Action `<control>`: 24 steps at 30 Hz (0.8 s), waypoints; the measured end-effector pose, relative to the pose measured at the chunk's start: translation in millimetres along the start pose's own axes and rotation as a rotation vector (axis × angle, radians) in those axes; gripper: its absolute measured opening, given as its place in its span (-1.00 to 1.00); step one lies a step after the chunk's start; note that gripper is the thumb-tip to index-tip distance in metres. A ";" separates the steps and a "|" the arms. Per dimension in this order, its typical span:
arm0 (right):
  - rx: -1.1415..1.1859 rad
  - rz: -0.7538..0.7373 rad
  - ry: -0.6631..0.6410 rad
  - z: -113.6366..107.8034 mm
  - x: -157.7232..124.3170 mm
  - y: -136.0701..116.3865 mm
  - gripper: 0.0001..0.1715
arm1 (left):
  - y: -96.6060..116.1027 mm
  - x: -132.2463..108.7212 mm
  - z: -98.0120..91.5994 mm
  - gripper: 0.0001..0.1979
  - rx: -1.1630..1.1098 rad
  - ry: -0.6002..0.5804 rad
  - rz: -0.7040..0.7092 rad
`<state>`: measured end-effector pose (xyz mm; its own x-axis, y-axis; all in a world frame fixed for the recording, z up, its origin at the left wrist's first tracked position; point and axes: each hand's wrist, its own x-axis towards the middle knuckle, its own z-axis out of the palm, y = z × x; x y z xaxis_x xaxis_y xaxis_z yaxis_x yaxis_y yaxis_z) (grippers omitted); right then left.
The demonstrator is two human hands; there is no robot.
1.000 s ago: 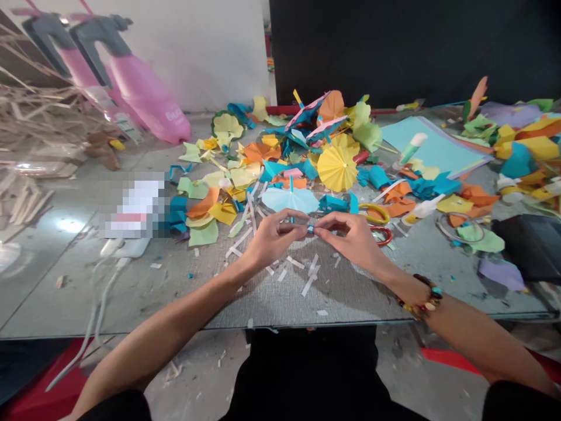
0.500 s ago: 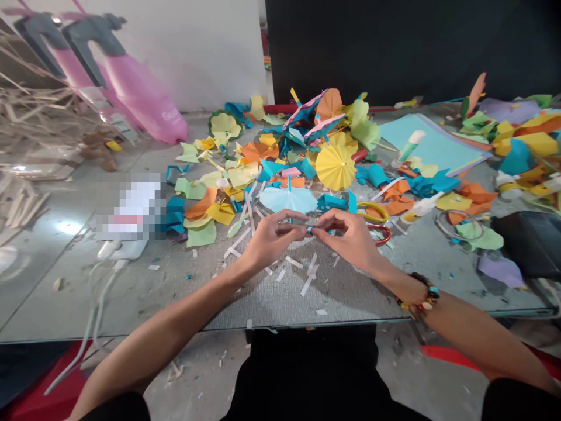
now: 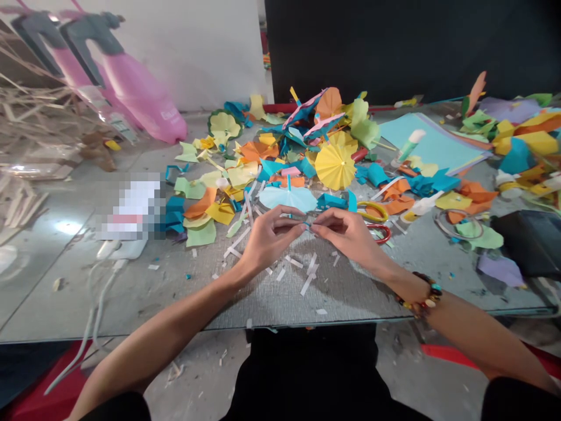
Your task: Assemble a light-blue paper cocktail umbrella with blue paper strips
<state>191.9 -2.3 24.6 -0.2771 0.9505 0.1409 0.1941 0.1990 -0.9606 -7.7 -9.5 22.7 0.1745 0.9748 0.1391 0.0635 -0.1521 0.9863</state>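
Blue slip (image 3: 307, 225), small, centre of frame, between the fingertips of both hands; exact shape mostly hidden. Left hand (image 3: 270, 237): thumb and forefinger nearly together, pinching its left end, other fingers loosely curled. Right hand (image 3: 344, 233): same pinch on the right end, bead bracelet (image 3: 424, 297) at the wrist. Both held over the table (image 3: 149, 307).

Just beyond the hands, pale-blue disc (image 3: 280, 197) with a blue stalk standing up from it; whether fingers touch it, cannot tell. Below centre, white strips (image 3: 310, 275) scattered, some crossing. Right of the right hand, two loop handles, yellow (image 3: 382, 211) above red (image 3: 386, 234), partly hidden by the hand.

Farther up the middle, pleated yellow disc (image 3: 337, 166) amid coloured scraps. Right of centre, glue bottle (image 3: 421, 209), tilted; beyond it, glue stick (image 3: 409, 147) by pale-blue sheets (image 3: 432, 140). Right edge, black case (image 3: 528, 242). Left of frame, phone (image 3: 134, 204), pixelated, cables running down. Upper left, pink sprayers (image 3: 140, 93) beside thin sticks (image 3: 30, 114), blurred.
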 end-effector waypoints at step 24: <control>-0.201 -0.064 -0.040 -6.7 0.2 -2.2 -0.73 | 2.2 -0.9 -0.1 -0.83 0.120 0.024 0.080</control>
<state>197.7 -0.9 28.4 -0.3312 0.9250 0.1862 0.3579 0.3058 -0.8823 -7.8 -10.7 24.8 0.1597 0.9623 0.2200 0.1675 -0.2460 0.9547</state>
